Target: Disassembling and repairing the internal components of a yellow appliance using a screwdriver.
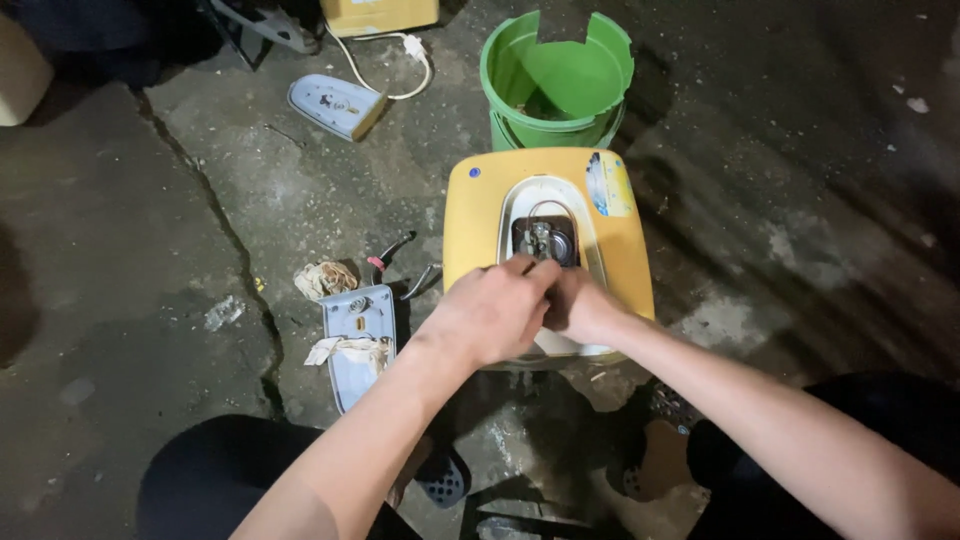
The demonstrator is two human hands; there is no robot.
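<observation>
Hands [535,305] — both curled shut — touching yellow heater's [470,230] opening.

Both forearms extend forward from the lower frame edge and converge at centre. The left hand [492,312] is presented back-up, knuckles raised, fingers curled downward in a closed grip. The right hand [578,305] sits directly beside it, touching, fingers likewise curled inward; its fingertips are hidden. Both knees are bent, flanking the arms.

Rough, dark concrete floor [120,230] with a long crack [225,235], lit brightest at the centre.
</observation>
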